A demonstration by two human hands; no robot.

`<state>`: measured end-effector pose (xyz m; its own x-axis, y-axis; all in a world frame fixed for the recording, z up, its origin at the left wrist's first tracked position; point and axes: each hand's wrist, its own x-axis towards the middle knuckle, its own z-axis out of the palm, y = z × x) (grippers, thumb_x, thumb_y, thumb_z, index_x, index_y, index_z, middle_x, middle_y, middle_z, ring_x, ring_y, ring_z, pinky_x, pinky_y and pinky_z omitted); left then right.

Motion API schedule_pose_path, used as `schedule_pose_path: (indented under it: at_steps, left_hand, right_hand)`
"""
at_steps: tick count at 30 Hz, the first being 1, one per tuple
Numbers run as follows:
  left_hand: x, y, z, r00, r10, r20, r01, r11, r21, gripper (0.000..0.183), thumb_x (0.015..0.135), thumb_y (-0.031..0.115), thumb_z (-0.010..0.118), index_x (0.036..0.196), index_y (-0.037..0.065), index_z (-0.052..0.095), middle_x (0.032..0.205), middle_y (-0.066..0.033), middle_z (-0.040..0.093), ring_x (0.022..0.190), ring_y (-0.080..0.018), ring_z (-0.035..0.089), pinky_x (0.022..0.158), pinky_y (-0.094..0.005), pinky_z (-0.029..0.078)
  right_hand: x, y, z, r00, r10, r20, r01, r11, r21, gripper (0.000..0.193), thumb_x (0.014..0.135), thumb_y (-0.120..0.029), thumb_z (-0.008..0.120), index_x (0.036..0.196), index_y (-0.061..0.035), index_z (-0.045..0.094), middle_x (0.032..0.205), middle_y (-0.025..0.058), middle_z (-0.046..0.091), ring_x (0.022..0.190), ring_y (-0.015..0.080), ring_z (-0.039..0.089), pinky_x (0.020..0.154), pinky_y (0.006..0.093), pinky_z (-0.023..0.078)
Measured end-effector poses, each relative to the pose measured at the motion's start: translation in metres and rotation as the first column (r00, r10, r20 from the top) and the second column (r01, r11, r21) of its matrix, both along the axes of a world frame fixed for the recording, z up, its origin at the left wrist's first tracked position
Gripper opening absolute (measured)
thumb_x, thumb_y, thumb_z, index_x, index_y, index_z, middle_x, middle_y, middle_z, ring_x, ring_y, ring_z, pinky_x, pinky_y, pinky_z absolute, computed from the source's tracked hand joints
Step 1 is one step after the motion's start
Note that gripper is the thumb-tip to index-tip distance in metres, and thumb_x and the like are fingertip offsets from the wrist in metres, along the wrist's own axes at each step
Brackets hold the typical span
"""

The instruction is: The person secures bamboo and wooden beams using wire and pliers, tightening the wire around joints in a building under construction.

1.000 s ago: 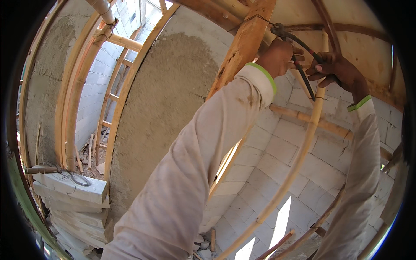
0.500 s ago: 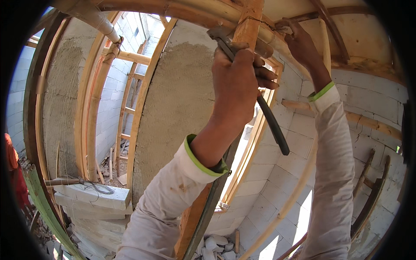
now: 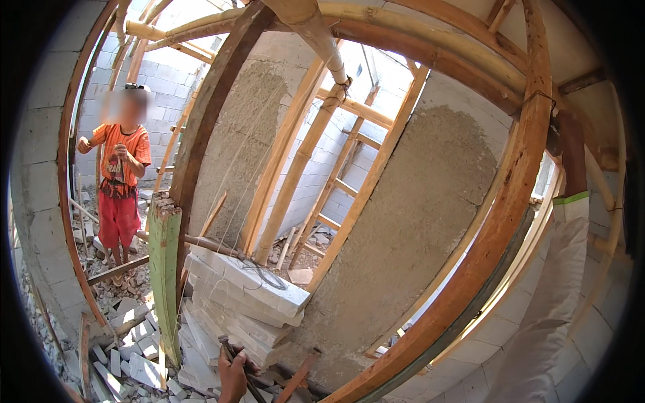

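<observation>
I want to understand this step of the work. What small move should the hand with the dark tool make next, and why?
Probably raise the left hand with the dark tool toward the right hand, which is up against the curved wooden beam. The tool is low, far from there.

The left hand point(image 3: 232, 375) grips a dark tool point(image 3: 236, 359) low down. Just above the grip a stack of white blocks point(image 3: 242, 295) blocks the way. To its right a slanted wooden beam point(image 3: 470, 269) closes the passage. To its left, rubble point(image 3: 127, 356) lies beneath open air.
</observation>
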<state>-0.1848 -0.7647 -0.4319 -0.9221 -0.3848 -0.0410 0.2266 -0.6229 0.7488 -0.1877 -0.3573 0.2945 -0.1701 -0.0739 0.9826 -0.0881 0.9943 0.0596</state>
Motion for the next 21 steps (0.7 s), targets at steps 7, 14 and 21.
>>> schedule_pose_path:
  at_steps: [7, 14, 21]
  left_hand:
    - [0.062, -0.08, -0.067, 0.927, 0.364, 0.091, -0.339, 0.917, -0.21, 0.02, 0.088, 0.006, 0.047, 0.106, 0.001, 0.042, 0.068, -0.0065, 0.05, 0.049, -0.0169, 0.056, 0.045, -0.0328, 0.056]
    - [0.046, -0.098, -0.036, 0.909, 0.414, 0.047, -0.407, 0.907, -0.11, 0.017, 0.092, 0.005, 0.045, 0.107, -0.001, 0.041, 0.067, -0.0077, 0.051, 0.048, -0.0181, 0.056, 0.043, -0.0314, 0.054]
    - [0.02, -0.064, -0.031, 0.97, 0.244, -0.008, -0.244, 0.969, 0.029, 0.019, 0.091, 0.006, 0.047, 0.108, -0.001, 0.039, 0.071, -0.0071, 0.051, 0.052, -0.0176, 0.059, 0.044, -0.0307, 0.054]
  right_hand:
    - [-0.029, -0.021, -0.014, 0.815, 0.579, -0.013, -0.573, 0.803, -0.162, 0.045, 0.095, -0.024, 0.048, 0.131, 0.0022, 0.053, 0.126, 0.0179, 0.061, 0.111, 0.0234, 0.06, 0.094, 0.0344, 0.045]
    - [-0.013, -0.057, -0.021, 0.8, 0.589, 0.115, -0.588, 0.808, -0.049, 0.052, 0.092, -0.027, 0.056, 0.134, 0.0026, 0.049, 0.122, 0.0166, 0.059, 0.111, 0.0222, 0.057, 0.093, 0.0328, 0.045]
    - [-0.036, -0.016, 0.004, 0.89, 0.457, 0.003, -0.454, 0.885, -0.106, 0.062, 0.091, -0.027, 0.059, 0.143, 0.0023, 0.04, 0.132, 0.0181, 0.055, 0.12, 0.0238, 0.054, 0.101, 0.0356, 0.041]
